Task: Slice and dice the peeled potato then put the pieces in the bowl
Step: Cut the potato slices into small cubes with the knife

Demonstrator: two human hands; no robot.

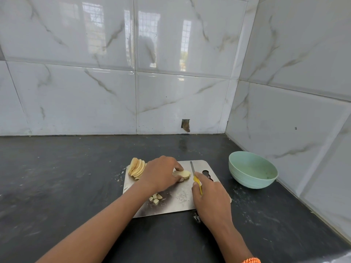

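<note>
Potato slices (182, 174) under L hand (160, 173), knife (195, 176) beside.

So the tally: there was one metal cutting board (178, 202) on the counter (57, 177), and one green bowl (252, 172) off past the board's right edge, toward the counter's back right corner. One knife (195, 177) with a yellow handle. Two hands were in view, a left hand (161, 175) and a right hand (210, 196). One fanned stack of potato slices (137, 168) sat at the board's far left corner; couldn't count the slices exactly. One more small pile of slices (182, 174) mid-board. Near the front edge, roughly four or five little diced cubes (155, 198), partly hidden by the arm.
</note>
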